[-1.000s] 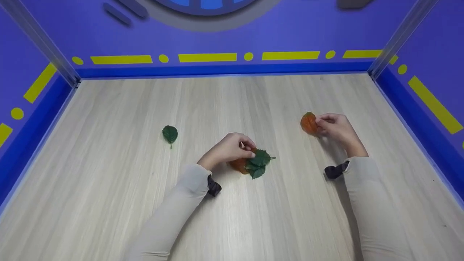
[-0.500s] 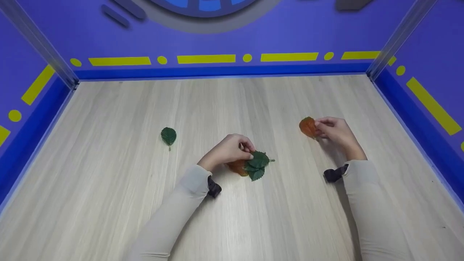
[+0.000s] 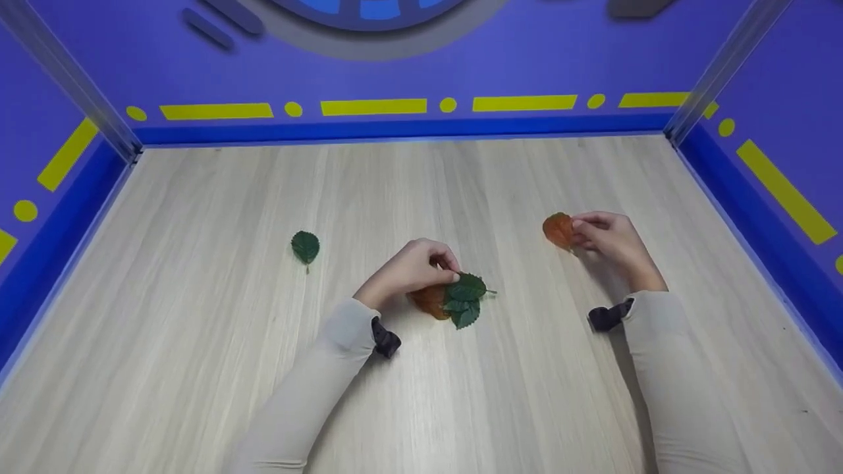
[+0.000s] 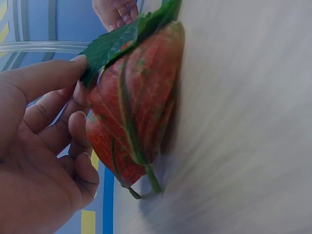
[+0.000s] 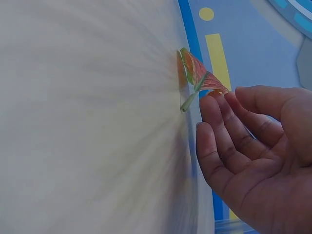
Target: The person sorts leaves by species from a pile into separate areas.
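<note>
- Reach is bounded at the back and sides by purple, yellow-dashed walls point(image 3: 395, 79).
- The middle of the pale wood-grain tabletop point(image 3: 369, 191) is blocked by the left hand point(image 3: 415, 266), overlapping green serrated leaves point(image 3: 467, 289) and orange-red leaves point(image 3: 431, 303).
- A lane is left between these and the orange, rounded leaf point(image 3: 557, 230) pinched by the right hand point(image 3: 611, 238).
- The lone green oval leaf point(image 3: 305, 246) can be passed on every side.

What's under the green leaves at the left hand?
Partly beneath the green leaves are two orange-red leaves, their stems showing in the left wrist view. Where the leaves overlap, whatever else lies underneath is covered.
</note>
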`<state>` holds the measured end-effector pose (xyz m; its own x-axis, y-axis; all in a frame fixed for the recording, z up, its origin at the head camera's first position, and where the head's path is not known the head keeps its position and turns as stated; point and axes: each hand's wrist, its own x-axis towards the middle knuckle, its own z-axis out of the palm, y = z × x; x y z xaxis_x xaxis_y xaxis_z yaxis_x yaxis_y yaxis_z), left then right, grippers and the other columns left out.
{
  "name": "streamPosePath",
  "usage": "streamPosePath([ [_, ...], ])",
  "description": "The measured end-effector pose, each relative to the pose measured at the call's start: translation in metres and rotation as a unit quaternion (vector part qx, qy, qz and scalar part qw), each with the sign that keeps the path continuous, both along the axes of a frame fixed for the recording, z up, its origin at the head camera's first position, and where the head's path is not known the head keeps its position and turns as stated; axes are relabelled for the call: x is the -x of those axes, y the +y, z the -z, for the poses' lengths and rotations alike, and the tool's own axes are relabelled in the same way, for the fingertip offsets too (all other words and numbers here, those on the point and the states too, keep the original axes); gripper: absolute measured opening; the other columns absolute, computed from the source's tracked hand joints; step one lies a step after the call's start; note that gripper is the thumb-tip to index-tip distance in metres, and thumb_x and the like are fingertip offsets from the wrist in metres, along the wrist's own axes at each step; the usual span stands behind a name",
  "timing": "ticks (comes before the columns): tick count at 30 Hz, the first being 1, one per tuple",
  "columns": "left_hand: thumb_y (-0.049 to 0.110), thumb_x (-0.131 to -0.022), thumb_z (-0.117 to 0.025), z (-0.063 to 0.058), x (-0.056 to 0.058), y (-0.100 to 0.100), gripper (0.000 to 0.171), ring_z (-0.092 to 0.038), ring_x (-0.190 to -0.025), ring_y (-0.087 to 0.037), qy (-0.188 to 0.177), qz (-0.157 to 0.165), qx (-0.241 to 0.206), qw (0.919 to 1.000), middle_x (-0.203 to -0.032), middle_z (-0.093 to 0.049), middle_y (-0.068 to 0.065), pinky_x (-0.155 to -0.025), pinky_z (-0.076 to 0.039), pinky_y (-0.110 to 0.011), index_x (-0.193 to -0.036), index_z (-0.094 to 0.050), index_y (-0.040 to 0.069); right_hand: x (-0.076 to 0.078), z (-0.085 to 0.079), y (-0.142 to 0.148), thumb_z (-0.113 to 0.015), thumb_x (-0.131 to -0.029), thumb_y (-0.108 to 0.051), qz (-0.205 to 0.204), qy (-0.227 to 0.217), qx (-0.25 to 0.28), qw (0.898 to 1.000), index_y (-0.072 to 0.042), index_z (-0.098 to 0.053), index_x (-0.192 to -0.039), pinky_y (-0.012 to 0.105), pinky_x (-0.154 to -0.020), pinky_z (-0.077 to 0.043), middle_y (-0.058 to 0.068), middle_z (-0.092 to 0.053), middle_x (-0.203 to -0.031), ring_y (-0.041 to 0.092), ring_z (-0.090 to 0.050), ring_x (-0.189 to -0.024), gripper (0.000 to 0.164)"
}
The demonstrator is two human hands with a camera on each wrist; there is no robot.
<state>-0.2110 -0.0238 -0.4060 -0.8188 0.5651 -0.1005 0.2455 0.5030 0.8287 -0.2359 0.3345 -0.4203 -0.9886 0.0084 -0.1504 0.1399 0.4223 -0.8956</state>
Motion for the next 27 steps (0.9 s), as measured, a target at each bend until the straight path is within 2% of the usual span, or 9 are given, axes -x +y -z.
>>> streamPosePath([
  [6,0.012,-0.087,-0.069,-0.003,0.0,-0.004,0.006,-0.055,-0.079,-0.01,-0.004,-0.001,-0.021,0.9998,-0.082,-0.064,0.001,-0.072,-0.042,-0.022,-0.089,-0.07,0.007,0.001,0.001,0.001,-0.058,-0.096,-0.027,0.016,0.008,-0.032,0.999,0.008,-0.055,-0.124,0.017,-0.071,-0.053,-0.012,-0.064,-0.085,-0.001,-0.063,-0.077,0.046],
  [14,0.01,-0.086,-0.07,-0.007,0.001,-0.012,0.007,-0.056,-0.08,-0.01,-0.019,-0.027,-0.061,0.9975,-0.084,-0.065,-0.001,-0.076,-0.045,-0.022,-0.09,-0.069,0.004,-0.001,-0.002,0.002,-0.057,-0.096,-0.033,0.051,-0.001,-0.062,0.997,0.0,-0.058,-0.126,0.018,-0.072,-0.053,-0.001,-0.062,-0.099,0.006,-0.061,-0.083,0.045],
  [19,0.009,-0.087,-0.07,-0.01,0.002,-0.021,0.009,-0.056,-0.079,-0.011,-0.034,-0.044,-0.081,0.9952,-0.087,-0.065,-0.003,-0.072,-0.048,-0.021,-0.093,-0.069,0.003,-0.002,-0.005,0.0,-0.057,-0.096,-0.036,0.054,0.003,-0.061,0.997,-0.001,-0.057,-0.127,0.018,-0.075,-0.052,0.0,-0.06,-0.104,0.01,-0.059,-0.091,0.046],
  [27,0.01,-0.087,-0.069,-0.015,0.004,-0.032,0.01,-0.058,-0.078,-0.01,-0.024,-0.063,-0.092,0.9934,-0.085,-0.066,-0.002,-0.072,-0.047,-0.021,-0.094,-0.069,0.002,-0.004,-0.007,-0.005,-0.056,-0.097,-0.032,0.04,0.029,-0.043,0.998,0.003,-0.056,-0.126,0.019,-0.078,-0.053,-0.002,-0.06,-0.104,0.01,-0.061,-0.093,0.046],
])
